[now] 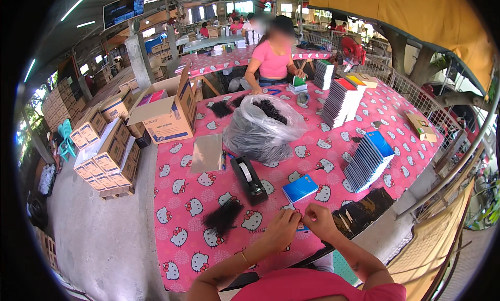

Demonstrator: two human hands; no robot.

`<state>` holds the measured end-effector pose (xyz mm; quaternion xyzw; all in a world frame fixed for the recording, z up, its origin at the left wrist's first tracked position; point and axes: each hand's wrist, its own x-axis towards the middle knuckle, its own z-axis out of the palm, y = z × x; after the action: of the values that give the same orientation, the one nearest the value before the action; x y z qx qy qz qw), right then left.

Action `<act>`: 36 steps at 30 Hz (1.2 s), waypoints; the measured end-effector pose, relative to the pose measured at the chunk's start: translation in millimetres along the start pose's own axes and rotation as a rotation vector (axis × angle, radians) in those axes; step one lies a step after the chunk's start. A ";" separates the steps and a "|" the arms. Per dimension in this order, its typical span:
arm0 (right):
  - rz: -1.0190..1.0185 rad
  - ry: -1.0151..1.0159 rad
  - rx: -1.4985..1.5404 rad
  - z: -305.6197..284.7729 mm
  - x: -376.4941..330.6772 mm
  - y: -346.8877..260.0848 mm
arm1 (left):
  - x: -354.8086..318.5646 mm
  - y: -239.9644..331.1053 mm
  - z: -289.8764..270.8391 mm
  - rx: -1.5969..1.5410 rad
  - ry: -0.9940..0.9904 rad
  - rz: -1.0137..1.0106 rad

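At the near edge of the desk (172,259), which is covered with a pink patterned cloth, the person's two hands meet over a small blue card. The left hand (281,229) and the right hand (319,221) both have the grip pinched on this small blue card (302,227), of which only a little part shows between the fingers; what exactly is being fixed to it is too small to tell. Just beyond the hands lies a blue packet (300,188), and left of it stands a black tape dispenser (249,180). A loose bundle of black hair pieces (224,216) waits near the left hand, and a big clear bag (263,126) full of the same black material sits in the middle of the desk. I judge that much work is already done: a leaning row of blue packets (367,163) stands toward the right edge, and taller stacks (341,100) stand farther back toward the far right corner. Dark flat bags (362,210) lie at the near right corner. Much is also left, because the bag is still very full. A co-worker in a pink shirt (273,61) works at the far edge, and cardboard boxes (166,111) are piled at the far left corner.
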<state>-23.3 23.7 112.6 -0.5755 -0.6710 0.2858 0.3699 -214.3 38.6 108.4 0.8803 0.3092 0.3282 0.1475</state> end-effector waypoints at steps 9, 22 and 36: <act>0.145 0.146 0.391 19.6 -53.3 -11.7 | 26.8 23.4 -1.8 -0.633 0.079 -0.417; -0.066 0.389 -0.171 -321.9 111.0 37.2 | -75.2 -67.6 -24.7 -0.267 0.232 -0.410; -0.194 0.014 -0.332 -293.5 130.5 128.7 | -139.4 -79.7 -17.6 -0.109 0.305 -0.629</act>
<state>282.8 162.1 195.5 -0.5633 -0.7587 0.1303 0.3001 -344.4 11.1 16.7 0.6737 0.5656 0.4105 0.2402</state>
